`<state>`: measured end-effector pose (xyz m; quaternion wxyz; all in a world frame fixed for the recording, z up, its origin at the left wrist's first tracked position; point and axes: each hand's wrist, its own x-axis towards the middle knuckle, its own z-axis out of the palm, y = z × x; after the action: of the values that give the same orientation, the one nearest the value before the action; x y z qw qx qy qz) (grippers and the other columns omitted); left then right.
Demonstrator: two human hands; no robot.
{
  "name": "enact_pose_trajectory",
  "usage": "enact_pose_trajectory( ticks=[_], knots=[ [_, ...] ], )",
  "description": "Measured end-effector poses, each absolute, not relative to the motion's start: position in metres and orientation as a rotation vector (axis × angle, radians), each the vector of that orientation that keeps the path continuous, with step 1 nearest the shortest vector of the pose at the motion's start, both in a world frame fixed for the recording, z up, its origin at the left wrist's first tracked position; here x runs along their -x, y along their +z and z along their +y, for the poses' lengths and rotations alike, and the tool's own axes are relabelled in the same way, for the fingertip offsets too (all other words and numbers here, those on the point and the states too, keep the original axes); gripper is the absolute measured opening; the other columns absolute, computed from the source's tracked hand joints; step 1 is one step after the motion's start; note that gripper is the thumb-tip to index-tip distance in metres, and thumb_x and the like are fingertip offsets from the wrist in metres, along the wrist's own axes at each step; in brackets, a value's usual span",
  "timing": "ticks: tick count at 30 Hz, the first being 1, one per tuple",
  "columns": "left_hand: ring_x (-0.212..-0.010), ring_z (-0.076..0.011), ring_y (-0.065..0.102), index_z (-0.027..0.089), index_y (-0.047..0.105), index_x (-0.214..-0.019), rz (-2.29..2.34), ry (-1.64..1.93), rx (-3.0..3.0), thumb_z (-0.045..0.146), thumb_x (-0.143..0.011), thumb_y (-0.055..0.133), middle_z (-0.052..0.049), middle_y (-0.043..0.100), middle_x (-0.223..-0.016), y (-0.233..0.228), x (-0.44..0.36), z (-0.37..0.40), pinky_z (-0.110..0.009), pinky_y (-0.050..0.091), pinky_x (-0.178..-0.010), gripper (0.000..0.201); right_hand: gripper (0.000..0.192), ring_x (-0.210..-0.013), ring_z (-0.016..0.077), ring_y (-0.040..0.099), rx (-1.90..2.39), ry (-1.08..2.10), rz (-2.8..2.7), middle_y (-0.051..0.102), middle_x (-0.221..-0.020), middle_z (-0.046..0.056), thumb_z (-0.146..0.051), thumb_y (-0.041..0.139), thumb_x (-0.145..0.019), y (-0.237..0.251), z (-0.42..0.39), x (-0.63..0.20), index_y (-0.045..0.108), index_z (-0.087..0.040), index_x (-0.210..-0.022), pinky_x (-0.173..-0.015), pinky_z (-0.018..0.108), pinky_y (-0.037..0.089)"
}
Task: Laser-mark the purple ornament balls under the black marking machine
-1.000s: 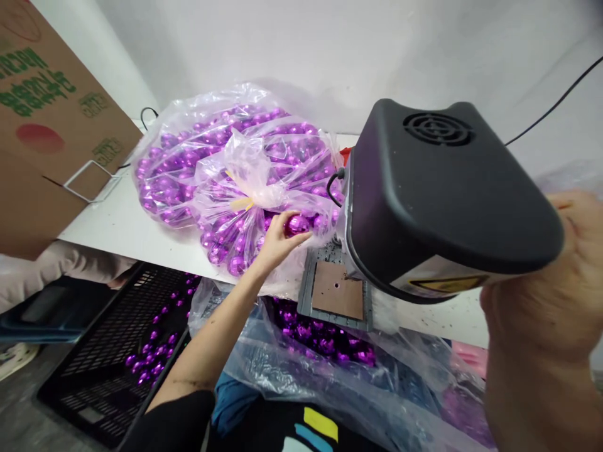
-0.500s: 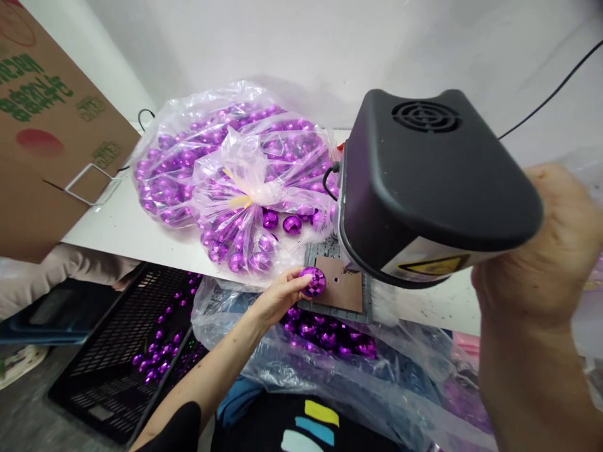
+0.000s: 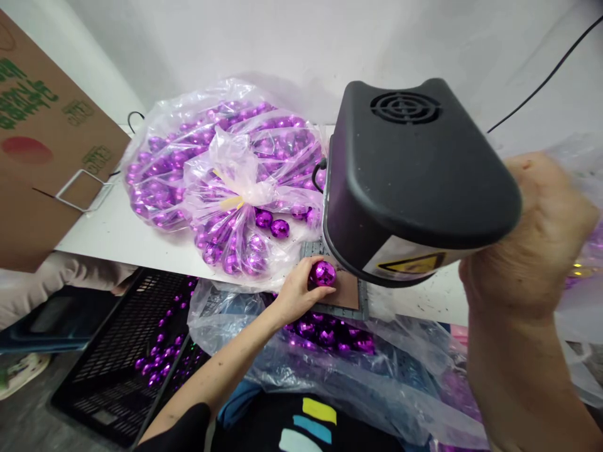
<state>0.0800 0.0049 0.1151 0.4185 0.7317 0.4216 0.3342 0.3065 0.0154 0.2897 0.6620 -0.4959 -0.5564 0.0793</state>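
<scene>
My left hand (image 3: 298, 294) has its thumb and fingers closed around the sides of a shiny purple faceted ball (image 3: 324, 274). The ball is at a brown board (image 3: 347, 295) lying on a grey gridded plate (image 3: 362, 307) near the table edge. My right hand (image 3: 537, 232) grips a bulky black handheld machine (image 3: 424, 182) with a round vent on top and a yellow warning label. That machine hangs above and to the right of the ball; its front end and most of my right fingers are hidden.
Clear bags of purple balls (image 3: 226, 169) cover the table's back left. More balls lie in an open plastic bag (image 3: 325, 333) on my lap. A black crate (image 3: 103, 370) stands lower left, beside another person's leg (image 3: 61, 289). A cardboard box (image 3: 51, 144) is at left.
My left hand has brought the ball right and slightly up, over the hole in the brown board. The black machine appears shifted left in view, along with the surroundings.
</scene>
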Motion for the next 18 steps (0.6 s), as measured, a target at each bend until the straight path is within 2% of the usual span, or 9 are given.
enact_pose_trajectory(
  ticks=[3, 11, 18],
  knots=[
    [-0.117, -0.0276, 0.063, 0.021, 0.060, -0.124, 1.032, 0.820, -1.929, 0.033, -0.086, 0.074, -0.010, 0.066, -0.125, 0.115, -0.086, 0.009, -0.045, 0.050, -0.104, 0.042, 0.045, -0.058, -0.0014, 0.041, 1.118, 0.179, -1.255, 0.038, -0.060, -0.002, -0.052, 0.063, -0.088, 0.289, 0.015, -0.306, 0.058, -0.009, -0.076, -0.053, 0.014, 0.029],
    [-0.119, -0.0299, 0.060, 0.021, 0.059, -0.128, 1.092, 0.784, -2.131, 0.033, -0.088, 0.070, -0.012, 0.065, -0.126, 0.115, -0.097, 0.008, -0.049, 0.049, -0.105, 0.043, 0.031, -0.053, -0.0011, 0.043, 1.201, 0.235, -1.276, 0.044, -0.058, -0.004, -0.041, 0.059, -0.092, 0.290, 0.009, -0.307, 0.057, -0.011, -0.084, -0.051, 0.014, 0.030],
    [-0.124, -0.0312, 0.057, 0.024, 0.060, -0.123, 1.096, 0.777, -2.091, 0.039, -0.088, 0.070, -0.010, 0.066, -0.122, 0.111, -0.106, 0.008, -0.057, 0.035, -0.117, 0.040, 0.023, -0.055, 0.0004, 0.043, 1.201, 0.235, -1.251, 0.042, -0.058, -0.004, -0.032, 0.061, -0.091, 0.289, 0.006, -0.305, 0.057, -0.011, -0.084, -0.054, 0.018, 0.031]
  ],
)
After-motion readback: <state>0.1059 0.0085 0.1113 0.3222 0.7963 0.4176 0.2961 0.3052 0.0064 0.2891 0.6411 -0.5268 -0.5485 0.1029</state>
